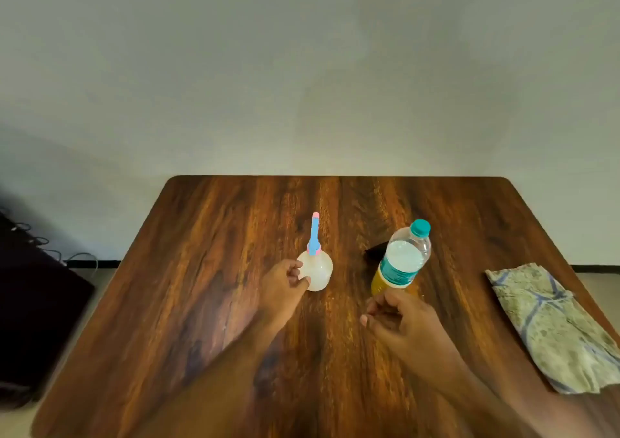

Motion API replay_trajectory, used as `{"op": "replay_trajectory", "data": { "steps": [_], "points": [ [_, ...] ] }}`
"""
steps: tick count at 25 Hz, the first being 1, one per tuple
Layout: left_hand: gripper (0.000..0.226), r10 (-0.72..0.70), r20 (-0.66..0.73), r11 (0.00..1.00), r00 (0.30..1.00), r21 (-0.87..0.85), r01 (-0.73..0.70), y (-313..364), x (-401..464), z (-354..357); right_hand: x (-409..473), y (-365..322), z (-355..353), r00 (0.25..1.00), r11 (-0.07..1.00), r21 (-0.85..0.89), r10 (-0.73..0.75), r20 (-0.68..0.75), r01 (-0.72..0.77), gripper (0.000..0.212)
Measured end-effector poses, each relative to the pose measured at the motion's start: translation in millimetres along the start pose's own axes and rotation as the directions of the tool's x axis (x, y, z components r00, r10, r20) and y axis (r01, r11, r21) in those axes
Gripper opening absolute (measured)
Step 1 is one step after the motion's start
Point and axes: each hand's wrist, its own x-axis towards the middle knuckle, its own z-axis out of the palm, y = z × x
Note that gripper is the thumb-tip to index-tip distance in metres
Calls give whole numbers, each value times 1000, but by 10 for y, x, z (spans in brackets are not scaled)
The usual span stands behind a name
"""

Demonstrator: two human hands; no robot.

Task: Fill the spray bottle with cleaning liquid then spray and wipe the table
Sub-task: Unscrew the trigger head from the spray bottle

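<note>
Progress: nothing filled; spray bottle (pixel 315 271) and liquid bottle (pixel 402 260) capped, cloth (pixel 550 327) unused on counter (pixel 208 303).
Left hand (pixel 285 286): fingers curled, touching spray bottle.
Right hand (pixel 399 320): loosely curled, empty, near liquid bottle.

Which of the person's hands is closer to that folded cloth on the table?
The right hand. It hovers just in front of the plastic bottle, with bare table between it and the cloth to its right. The left hand is further away, touching the spray bottle.

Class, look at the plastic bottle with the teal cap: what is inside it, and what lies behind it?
The plastic bottle holds yellow-orange liquid low down. Behind it a small dark object lies on the table, mostly hidden, so it cannot be identified.
</note>
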Motion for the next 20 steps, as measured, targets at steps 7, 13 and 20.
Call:
{"op": "replay_trajectory", "data": {
  "steps": [7, 13, 20],
  "points": [
    [64, -10, -5, 989, 1000, 147, 10, -13, 522, 316, 30, 136, 246, 989, 989, 14, 145, 27, -146, 13],
    [47, 17, -96, 999, 995, 29, -14, -12, 534, 325, 115, 169, 200, 979, 983, 15, 180, 94, -182, 11],
    [58, 50, 179, 904, 983, -427, 31, 546, -86, -388, 407, 109, 96, 986, 995, 39, 87, 144, -93, 72]
  ]
}}
